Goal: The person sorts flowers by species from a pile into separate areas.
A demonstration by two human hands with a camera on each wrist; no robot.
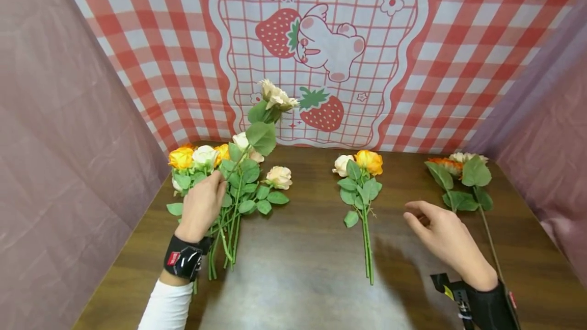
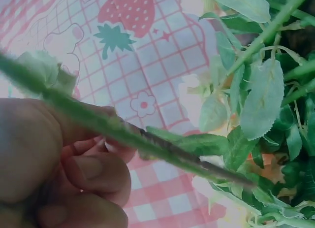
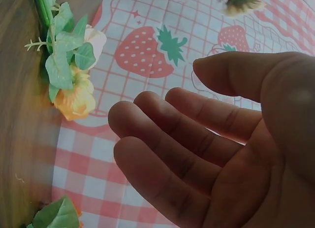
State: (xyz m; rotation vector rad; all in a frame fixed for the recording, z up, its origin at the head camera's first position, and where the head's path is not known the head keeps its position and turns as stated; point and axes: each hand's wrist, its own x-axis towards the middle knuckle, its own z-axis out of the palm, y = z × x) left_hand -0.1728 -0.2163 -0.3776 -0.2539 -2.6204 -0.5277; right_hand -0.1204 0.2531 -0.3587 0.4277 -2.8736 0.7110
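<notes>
My left hand point(image 1: 202, 202) pinches the stem of a cream artificial flower point(image 1: 277, 97) between thumb and fingers, above a bunch of roses. In the left wrist view, the green stem point(image 2: 106, 129) crosses in front of the curled fingers point(image 2: 96, 176). Under that hand lie orange roses point(image 1: 181, 158), white roses point(image 1: 205, 155) and a peach rose point(image 1: 278, 177) with their leaves and stems. My right hand point(image 1: 442, 233) hovers over the table at the right, fingers loosely bent and palm bare in the right wrist view.
A yellow rose point(image 1: 369, 162) and a white rose point(image 1: 342, 165) lie together mid-table. At the right are an orange flower point(image 1: 447, 165) and a white flower point(image 1: 468, 157) with long stems. A strawberry-print cloth point(image 1: 321, 111) hangs behind the wooden table point(image 1: 307, 248); pink curtains point(image 1: 59, 167) flank it.
</notes>
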